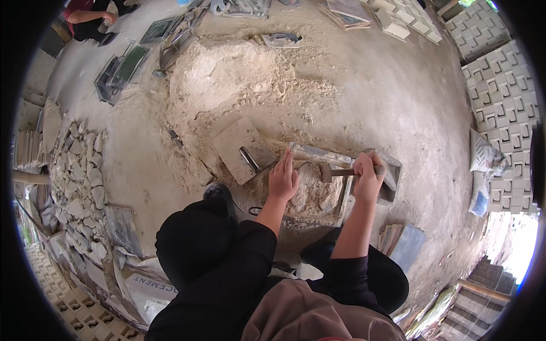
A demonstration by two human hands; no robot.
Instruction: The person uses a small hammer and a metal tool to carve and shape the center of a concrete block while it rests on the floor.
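Note:
In front of me on the ground lies a rectangular metal mould frame (321, 152) filled with a rough, pale sandy mix (313, 196). My right hand (368, 175) is closed around the handle of a small hammer (326, 173), whose head is over the mix. With its fingers stretched out, my left hand (283, 177) is at the mould's left side; whether it presses on the frame I cannot tell. Left of that hand is a flat square plate (230, 145) with a shiny metal cylinder (249, 159) on it. A grey block-like piece (391, 170) sits just right of the mould.
Beyond the mould spreads a heap of pale powder (222, 77). Broken tile pieces (77, 176) are piled at the left. Metal moulds (122, 71) stand at the far left, near another person (91, 23). Stacked patterned blocks (503, 91) line the right side. Thin plates (406, 244) lie near my right knee.

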